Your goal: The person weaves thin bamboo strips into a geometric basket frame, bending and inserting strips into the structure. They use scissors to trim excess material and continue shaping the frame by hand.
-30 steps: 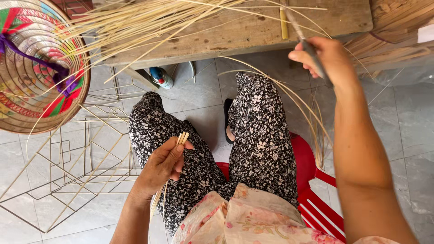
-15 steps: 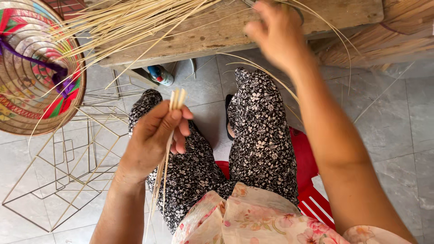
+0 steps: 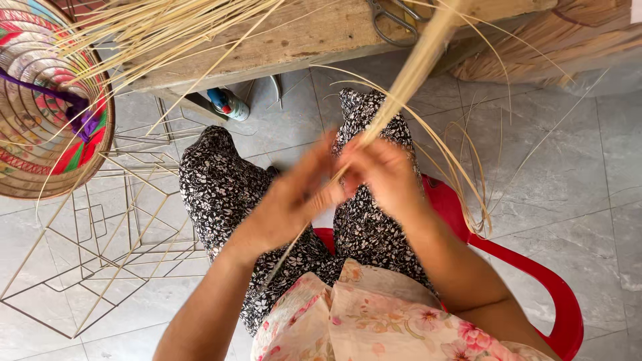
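Woven conical hat point(image 3: 47, 100) is seen at far left beside a wire frame point(image 3: 100, 247) on the floor. Since the earlier views, both hands have been brought together over the lap: the left hand point(image 3: 294, 200) is part-closed against the bundle of pale strips point(image 3: 414, 67), the right hand point(image 3: 384, 174) closed around its lower end. The bundle is now raised toward the counter point(image 3: 301, 40), where scissors point(image 3: 394, 20) lie.

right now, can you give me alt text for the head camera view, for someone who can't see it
Seen from above, a seated person's left hand and right hand meet over their lap, gripping a bundle of pale straw strips that rises toward a wooden bench. A colourful woven hat and wire frames sit to the left, and a red plastic chair shows beneath the person.
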